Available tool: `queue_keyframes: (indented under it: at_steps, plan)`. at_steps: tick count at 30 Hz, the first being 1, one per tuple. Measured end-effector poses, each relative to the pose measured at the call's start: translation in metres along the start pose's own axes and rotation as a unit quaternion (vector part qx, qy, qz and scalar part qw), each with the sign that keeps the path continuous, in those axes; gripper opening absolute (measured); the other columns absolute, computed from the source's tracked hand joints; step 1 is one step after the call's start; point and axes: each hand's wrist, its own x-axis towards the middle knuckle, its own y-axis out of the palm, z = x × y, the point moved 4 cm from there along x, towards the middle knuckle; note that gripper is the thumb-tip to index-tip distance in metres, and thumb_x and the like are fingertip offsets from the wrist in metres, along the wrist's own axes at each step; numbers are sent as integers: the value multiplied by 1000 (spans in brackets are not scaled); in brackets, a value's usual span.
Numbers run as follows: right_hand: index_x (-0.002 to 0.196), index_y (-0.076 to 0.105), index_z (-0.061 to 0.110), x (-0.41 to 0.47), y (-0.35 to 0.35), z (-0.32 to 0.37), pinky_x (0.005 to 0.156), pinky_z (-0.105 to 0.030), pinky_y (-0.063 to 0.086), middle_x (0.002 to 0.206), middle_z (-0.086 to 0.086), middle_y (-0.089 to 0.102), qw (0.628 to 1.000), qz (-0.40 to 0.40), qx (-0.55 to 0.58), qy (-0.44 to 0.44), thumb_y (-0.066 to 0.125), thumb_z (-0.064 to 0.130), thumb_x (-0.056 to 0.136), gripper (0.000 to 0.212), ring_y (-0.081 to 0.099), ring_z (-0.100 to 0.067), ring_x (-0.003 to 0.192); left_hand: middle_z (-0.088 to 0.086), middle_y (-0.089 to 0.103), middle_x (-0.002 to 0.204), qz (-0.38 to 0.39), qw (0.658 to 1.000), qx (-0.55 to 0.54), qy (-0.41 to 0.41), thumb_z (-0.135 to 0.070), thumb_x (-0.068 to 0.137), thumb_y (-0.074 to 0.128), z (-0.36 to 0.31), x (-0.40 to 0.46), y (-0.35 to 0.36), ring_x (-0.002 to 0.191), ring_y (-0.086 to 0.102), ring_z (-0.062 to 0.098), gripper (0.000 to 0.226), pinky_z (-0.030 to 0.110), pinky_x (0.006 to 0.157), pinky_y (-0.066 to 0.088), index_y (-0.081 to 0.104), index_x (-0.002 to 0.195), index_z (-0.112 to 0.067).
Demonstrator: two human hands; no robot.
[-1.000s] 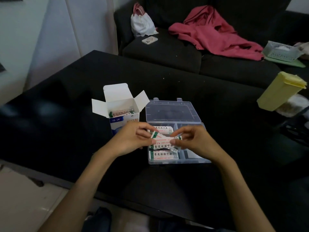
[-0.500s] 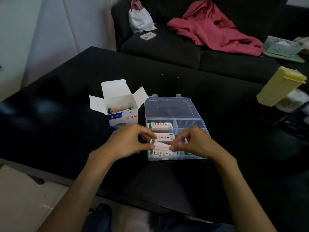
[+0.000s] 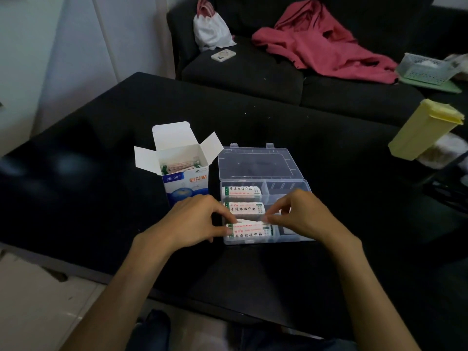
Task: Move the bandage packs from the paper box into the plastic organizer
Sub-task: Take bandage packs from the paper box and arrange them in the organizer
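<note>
Fingertips of both hands pinch one bandage pack (image 3: 249,222) by its two short ends, the left hand (image 3: 195,221) at the left end and the right hand (image 3: 301,216) at the right, thumb and forefinger curled in on each side. Held this way the pack stays level and lengthwise, which suits the long, narrow nearest compartment on the left side of the plastic organizer (image 3: 291,238) that it hovers over or is just settling into; whether it already rests on the pack beneath is hard to tell from this angle. Two more packs lie flat in the compartments behind it, each filling its slot, so the end-grip probably keeps fingers clear of the dividers. The organizer's clear lid (image 3: 259,164) lies folded back on the black table (image 3: 329,153), out of the way. Just left of it stands the paper box (image 3: 186,183), flaps open, with more packs showing inside, close enough for short reaches.
</note>
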Motion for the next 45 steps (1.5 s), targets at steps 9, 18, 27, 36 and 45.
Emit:
queue_keyframes:
  at_steps: [9, 18, 27, 36, 45]
  plan:
    - [99, 68, 39, -4, 3, 14, 85, -35, 51, 81, 14, 54, 998, 53, -40, 17, 68, 41, 83, 17, 58, -7, 85, -25, 66, 97, -27, 999, 7, 16, -35, 84, 69, 1, 4, 0, 58, 61, -7, 27, 11, 59, 39, 62, 110, -40]
    - [104, 69, 30, -10, -11, 3, 87, -33, 50, 106, 6, 62, 991, 29, -69, 111, 62, 37, 89, 18, 57, -13, 97, -21, 59, 119, -21, 997, 61, 33, -43, 87, 61, 1, 8, 6, 68, 51, -4, 28, 13, 63, 37, 64, 115, -43]
    - [113, 61, 22, -10, 10, 23, 82, -33, 44, 115, 0, 60, 976, 16, -170, 134, 66, 37, 86, 32, 57, -20, 104, -21, 63, 110, -47, 995, 81, 38, -47, 86, 63, 1, 6, 3, 90, 55, -1, 23, 23, 76, 46, 68, 108, -41]
    - [95, 73, 18, -9, -5, 21, 55, -21, 39, 65, 5, 59, 989, 69, 12, 128, 64, 31, 89, 17, 47, -4, 54, -17, 67, 100, -26, 996, 74, 34, -43, 88, 61, 0, 8, 5, 61, 50, -6, 27, 14, 62, 39, 65, 115, -43]
    - [109, 66, 18, -4, 12, 17, 89, -38, 50, 103, -3, 67, 981, 50, -110, 152, 64, 28, 86, 25, 62, -21, 96, -16, 68, 101, 3, 999, 44, 23, -41, 91, 59, 5, 9, 8, 60, 58, -7, 28, 12, 60, 39, 62, 118, -42]
